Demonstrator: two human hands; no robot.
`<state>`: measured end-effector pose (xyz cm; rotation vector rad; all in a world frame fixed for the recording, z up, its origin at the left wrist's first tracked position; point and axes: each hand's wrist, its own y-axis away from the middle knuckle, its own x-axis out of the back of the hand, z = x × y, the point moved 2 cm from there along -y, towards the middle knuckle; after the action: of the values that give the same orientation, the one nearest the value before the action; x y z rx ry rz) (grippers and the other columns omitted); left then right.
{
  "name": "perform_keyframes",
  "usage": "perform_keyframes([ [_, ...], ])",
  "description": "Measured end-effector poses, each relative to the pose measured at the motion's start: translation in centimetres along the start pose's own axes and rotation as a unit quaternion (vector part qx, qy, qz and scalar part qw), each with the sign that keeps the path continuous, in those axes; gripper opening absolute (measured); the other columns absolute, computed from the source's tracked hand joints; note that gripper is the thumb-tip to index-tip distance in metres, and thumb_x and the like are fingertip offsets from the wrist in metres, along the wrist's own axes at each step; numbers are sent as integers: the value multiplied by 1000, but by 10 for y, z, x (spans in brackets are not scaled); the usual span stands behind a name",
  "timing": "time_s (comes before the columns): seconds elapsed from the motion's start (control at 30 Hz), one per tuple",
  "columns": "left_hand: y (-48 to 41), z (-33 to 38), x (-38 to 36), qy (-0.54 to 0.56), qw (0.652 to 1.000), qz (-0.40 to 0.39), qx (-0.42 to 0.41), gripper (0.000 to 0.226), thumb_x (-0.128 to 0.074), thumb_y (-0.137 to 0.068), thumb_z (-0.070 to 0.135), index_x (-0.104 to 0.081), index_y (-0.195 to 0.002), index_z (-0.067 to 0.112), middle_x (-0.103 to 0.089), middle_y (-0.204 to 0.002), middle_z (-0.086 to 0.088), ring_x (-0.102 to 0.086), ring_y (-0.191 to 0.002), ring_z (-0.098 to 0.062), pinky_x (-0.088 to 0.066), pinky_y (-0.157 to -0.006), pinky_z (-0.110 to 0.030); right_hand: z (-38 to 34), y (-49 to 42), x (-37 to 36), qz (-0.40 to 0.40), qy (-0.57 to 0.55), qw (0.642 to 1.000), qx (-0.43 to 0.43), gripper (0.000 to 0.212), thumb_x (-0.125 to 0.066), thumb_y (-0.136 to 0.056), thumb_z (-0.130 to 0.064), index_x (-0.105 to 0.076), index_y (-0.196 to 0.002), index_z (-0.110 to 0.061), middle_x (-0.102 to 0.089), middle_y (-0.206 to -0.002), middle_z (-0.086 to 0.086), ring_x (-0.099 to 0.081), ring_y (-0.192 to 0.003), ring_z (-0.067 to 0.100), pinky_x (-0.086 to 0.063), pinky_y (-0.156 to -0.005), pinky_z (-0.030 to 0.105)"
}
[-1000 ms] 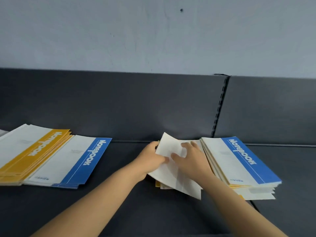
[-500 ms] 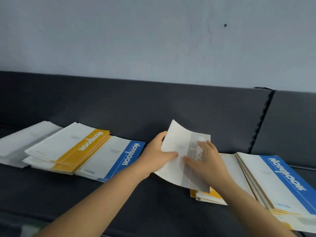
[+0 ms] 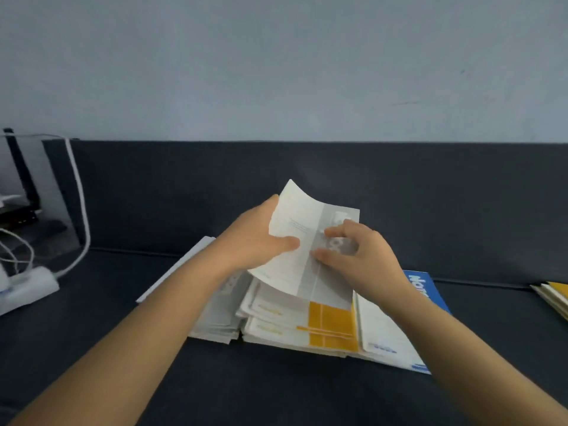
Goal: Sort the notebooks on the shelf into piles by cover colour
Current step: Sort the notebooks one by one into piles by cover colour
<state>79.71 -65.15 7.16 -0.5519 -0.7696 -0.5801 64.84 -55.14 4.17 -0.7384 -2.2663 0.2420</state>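
Now the grey notebook [image 3: 295,241], pinched by left grip [image 3: 258,238] and right grip [image 3: 365,256], hangs above the yellow pile [image 3: 332,324], carried leftward off the unsorted stack [image 3: 553,296]. The grey pile [image 3: 221,309] lies just beside, left: the likely drop point.

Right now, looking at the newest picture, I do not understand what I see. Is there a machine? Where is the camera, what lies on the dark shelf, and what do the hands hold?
There is no machine, only a person working with two bare hands. The camera sits on the person's head and looks forward and down, so both arms enter from the bottom. The left hand and the right hand together hold one thin white notebook with a grey band above the dark shelf. Under it, side by side, lie grey-banded notebooks, yellow-banded notebooks and blue-banded notebooks. More notebooks lie at the far right edge, and a white power strip with cables lies at the left.
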Motion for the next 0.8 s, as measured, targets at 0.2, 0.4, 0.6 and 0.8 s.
perform_keyframes([
  [0.2,4,-92,68,-165,979,-91,74,87,-45,-96,53,10,-155,21,-7,-163,-5,-28,-143,-22,-32,-111,-37,-64,-25,-89,-21,47,999,7,35,-65,-88,-32,-63,-120,-19,-54,-128,-7,-48,-101,7,-34,-77,17],
  [0.4,17,-149,51,-345,919,-175,72,72,-23,-102,50,9,-154,12,8,-161,-11,2,-148,-27,-13,-117,-42,-67,-31,-155,-206,282,937,34,37,-32,-101,-31,-61,-112,-11,-58,-120,7,-44,-120,21,-23,-112,32],
  [0.6,16,-166,42,-368,913,-174,36,64,-11,-103,48,2,-156,14,17,-162,-6,17,-149,-19,3,-121,-41,-63,-28,-164,-235,354,904,54,46,-22,-102,-39,-59,-119,-17,-55,-126,6,-39,-130,22,-14,-117,43],
  [0.8,5,-118,53,-405,909,-101,-16,65,-11,-102,51,-3,-156,17,8,-163,-11,8,-150,-24,-4,-120,-42,-62,-32,-114,-166,359,918,44,62,-34,-98,-51,-16,-152,-26,-20,-158,3,-11,-147,21,-12,-118,38],
])
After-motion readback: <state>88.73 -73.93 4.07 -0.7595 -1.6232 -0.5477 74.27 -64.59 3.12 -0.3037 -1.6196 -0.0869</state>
